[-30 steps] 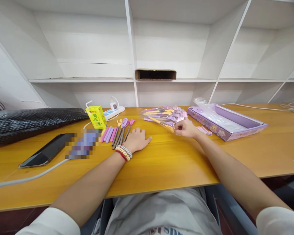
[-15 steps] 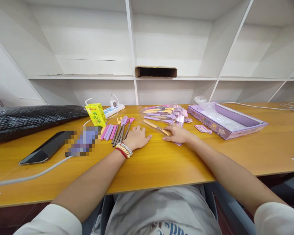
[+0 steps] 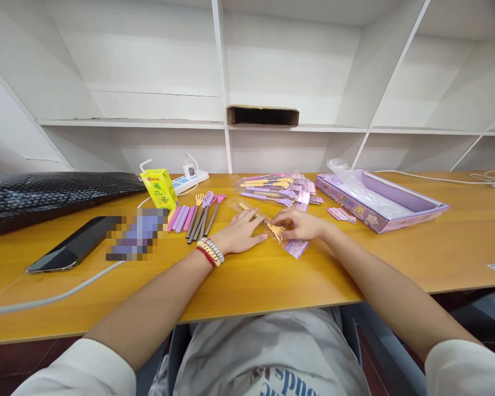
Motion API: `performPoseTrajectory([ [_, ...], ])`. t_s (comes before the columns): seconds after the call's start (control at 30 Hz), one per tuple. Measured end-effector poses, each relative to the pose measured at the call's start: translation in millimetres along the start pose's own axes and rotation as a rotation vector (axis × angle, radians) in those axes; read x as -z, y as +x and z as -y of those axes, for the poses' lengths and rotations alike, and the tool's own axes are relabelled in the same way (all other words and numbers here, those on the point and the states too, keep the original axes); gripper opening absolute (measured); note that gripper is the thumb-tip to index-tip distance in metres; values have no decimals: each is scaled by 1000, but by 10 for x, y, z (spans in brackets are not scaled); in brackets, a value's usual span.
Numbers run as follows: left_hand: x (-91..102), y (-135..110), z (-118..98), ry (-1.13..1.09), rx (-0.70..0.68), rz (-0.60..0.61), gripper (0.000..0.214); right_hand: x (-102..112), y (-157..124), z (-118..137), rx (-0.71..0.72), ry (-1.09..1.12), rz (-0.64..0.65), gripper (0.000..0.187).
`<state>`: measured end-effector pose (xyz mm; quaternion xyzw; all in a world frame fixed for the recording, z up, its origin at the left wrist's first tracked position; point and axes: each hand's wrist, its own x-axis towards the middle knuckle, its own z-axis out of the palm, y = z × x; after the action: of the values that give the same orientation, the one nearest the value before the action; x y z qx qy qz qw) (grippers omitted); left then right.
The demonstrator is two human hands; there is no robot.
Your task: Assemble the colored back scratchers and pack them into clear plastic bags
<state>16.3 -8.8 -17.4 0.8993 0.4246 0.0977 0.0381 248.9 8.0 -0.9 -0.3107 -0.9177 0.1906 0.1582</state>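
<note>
A yellow back scratcher (image 3: 277, 231) in a clear plastic bag lies between my hands, with a purple printed card (image 3: 296, 248) at the bag's near end. My left hand (image 3: 241, 233) rests palm down over the handle end, its fingers stretched out and the thumb apart. Curled beside the scratcher's claw end, my right hand (image 3: 299, 224) grips the bag there; its fingertips are partly hidden. Left of my left hand lie several unbagged back scratchers (image 3: 206, 212) with grey shafts, and several pink, purple and yellow handle tubes (image 3: 182, 219).
Several bagged back scratchers (image 3: 268, 187) lie in a pile behind my hands. At the right stand a purple box (image 3: 390, 223) with clear plastic in it and small cards (image 3: 341, 214). On the left are a yellow drink carton (image 3: 159, 190), a phone (image 3: 72, 245) and a power strip (image 3: 192, 180).
The bagged yellow back scratcher has come nearer and turned slightly, and its card now shows. My left hand has moved right onto its handle end. My right hand has shifted slightly right.
</note>
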Motion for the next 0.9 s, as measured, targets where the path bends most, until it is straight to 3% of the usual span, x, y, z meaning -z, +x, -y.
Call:
performPoseTrajectory([
  [0.67, -6, 31, 32, -73, -7, 52, 65, 51, -21, 70, 14, 52, 8, 17],
  [0.9, -26, 32, 22, -58, -23, 12, 61, -38, 24, 111, -77, -45, -74, 53],
])
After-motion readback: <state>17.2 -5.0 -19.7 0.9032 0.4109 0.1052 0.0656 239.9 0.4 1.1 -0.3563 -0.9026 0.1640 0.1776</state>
